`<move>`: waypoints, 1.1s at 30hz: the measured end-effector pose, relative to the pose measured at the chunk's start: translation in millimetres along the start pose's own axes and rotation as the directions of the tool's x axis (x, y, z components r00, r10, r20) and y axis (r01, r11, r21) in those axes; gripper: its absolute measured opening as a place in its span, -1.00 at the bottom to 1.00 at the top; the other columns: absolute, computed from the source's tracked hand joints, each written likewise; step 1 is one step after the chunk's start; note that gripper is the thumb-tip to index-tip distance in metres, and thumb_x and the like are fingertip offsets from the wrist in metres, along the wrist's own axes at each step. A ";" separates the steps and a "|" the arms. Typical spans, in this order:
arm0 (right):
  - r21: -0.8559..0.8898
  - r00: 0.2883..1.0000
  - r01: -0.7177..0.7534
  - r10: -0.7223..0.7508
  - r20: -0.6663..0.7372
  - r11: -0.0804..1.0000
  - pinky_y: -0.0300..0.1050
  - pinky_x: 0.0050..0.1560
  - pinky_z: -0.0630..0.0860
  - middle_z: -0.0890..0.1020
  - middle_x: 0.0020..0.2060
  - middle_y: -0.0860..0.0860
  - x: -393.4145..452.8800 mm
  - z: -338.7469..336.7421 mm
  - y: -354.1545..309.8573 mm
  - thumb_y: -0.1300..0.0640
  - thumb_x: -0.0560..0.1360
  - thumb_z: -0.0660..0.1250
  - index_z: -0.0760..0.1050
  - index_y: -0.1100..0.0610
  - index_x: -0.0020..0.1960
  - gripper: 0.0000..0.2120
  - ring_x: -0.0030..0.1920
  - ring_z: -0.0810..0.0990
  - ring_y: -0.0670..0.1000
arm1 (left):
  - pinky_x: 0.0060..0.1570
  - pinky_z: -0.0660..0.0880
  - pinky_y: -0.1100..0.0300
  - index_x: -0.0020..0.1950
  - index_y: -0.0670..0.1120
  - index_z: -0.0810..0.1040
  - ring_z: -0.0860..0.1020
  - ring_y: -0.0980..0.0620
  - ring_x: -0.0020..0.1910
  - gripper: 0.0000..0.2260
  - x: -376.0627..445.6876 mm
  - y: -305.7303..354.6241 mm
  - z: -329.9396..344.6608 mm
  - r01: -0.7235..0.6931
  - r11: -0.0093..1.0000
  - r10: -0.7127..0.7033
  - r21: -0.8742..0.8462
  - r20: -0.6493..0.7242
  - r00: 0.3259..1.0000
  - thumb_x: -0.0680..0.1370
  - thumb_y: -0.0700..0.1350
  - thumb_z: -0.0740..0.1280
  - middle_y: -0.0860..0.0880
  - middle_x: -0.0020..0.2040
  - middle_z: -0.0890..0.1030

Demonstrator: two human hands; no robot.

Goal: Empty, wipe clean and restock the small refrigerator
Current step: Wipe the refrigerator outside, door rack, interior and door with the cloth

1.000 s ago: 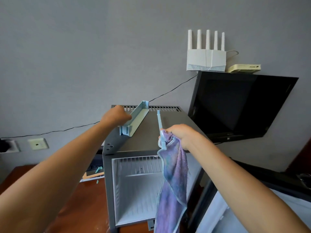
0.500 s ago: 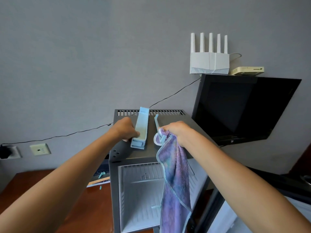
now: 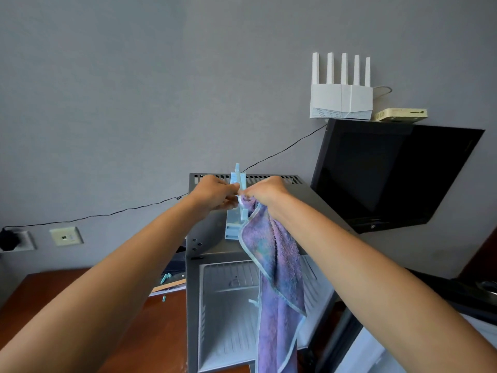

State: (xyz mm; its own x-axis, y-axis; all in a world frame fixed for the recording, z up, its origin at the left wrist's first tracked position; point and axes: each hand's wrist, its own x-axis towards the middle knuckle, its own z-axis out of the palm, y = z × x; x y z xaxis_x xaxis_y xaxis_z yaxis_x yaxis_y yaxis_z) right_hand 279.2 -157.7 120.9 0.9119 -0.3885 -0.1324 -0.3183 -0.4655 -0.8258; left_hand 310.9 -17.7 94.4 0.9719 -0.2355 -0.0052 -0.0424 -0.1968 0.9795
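Against a grey wall (image 3: 134,103), the small grey metal refrigerator (image 3: 193,292) stands open. On its top, near the front edge, lies the pale blue plastic shelf rail (image 3: 233,224). Our left hand (image 3: 215,195) pinches a thin blue strip (image 3: 237,175); our right hand (image 3: 266,191) clutches the purple terry cloth (image 3: 277,278).

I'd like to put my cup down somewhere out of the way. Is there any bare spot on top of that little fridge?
The fridge top is bare on its right side, between the purple cloth and the black screen. Its front left corner, beside the blue shelf rail, is also bare. The middle is crowded: the left hand and right hand meet over the rail.
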 end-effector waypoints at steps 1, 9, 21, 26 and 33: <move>0.001 1.000 0.013 -0.013 -0.017 1.000 -0.27 -0.31 0.45 0.66 -0.21 0.02 2.7 3.6 -0.2 0.06 0.35 0.64 0.55 0.20 -0.16 -0.68 -0.27 0.55 -0.05 | -0.28 0.60 0.25 0.03 -0.36 0.65 0.62 0.05 -0.35 -0.75 4.1 1.4 1.2 0.036 0.999 -0.035 -0.034 0.020 0.999 0.62 -0.14 0.41 -0.19 -0.19 0.68; 0.000 0.989 0.121 -0.121 -0.086 0.993 -0.11 0.01 0.54 0.70 -0.03 0.04 7.1 -21.8 18.7 0.05 0.46 0.56 0.65 0.17 0.01 -0.76 -0.03 0.64 0.05 | -0.20 0.67 0.17 -0.18 -0.27 0.59 0.62 0.07 -0.44 -0.87 34.9 -11.0 -5.1 0.188 0.978 -0.188 -0.089 0.010 0.982 0.53 -0.29 0.48 -0.10 -0.38 0.62; 0.078 0.995 0.027 -0.034 0.094 0.997 0.20 0.17 0.63 0.73 -0.09 0.18 21.0 -12.7 34.5 0.08 0.30 0.66 0.72 0.23 -0.07 -0.70 -0.01 0.71 0.18 | -0.27 0.68 0.17 0.18 -0.32 0.59 0.70 0.02 -0.32 -0.71 42.3 -9.2 12.2 0.230 0.973 -0.230 -0.006 0.000 0.973 0.51 -0.26 0.52 -0.19 -0.06 0.69; 0.109 0.992 0.047 -0.059 0.114 0.993 0.23 0.16 0.62 0.74 -0.11 0.23 16.8 -13.6 32.7 0.19 0.34 0.62 0.72 0.27 -0.06 -0.77 0.03 0.72 0.22 | -0.34 0.65 0.24 0.18 -0.29 0.59 0.68 0.04 -0.28 -0.72 42.8 -3.7 16.7 0.187 0.982 -0.187 0.030 0.002 0.982 0.52 -0.23 0.51 -0.20 0.05 0.68; 0.101 0.990 0.045 -0.058 0.129 0.994 0.21 0.11 0.65 0.74 -0.13 0.22 15.6 -15.3 30.9 0.16 0.33 0.64 0.72 0.27 -0.05 -0.73 -0.02 0.73 0.21 | -0.21 0.69 0.18 0.19 -0.26 0.58 0.67 0.04 -0.25 -0.71 46.7 -2.1 17.2 0.182 0.982 -0.182 0.057 -0.003 0.983 0.53 -0.21 0.51 -0.18 0.02 0.67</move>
State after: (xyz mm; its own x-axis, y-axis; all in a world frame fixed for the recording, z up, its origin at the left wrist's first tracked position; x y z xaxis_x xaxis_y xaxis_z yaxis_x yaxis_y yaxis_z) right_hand 279.7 -190.3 101.7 0.9546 -0.2551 -0.1539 -0.2490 -0.3996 -0.8822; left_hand 352.4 -44.6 88.6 0.9642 -0.1926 -0.1824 0.1215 -0.2906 0.9491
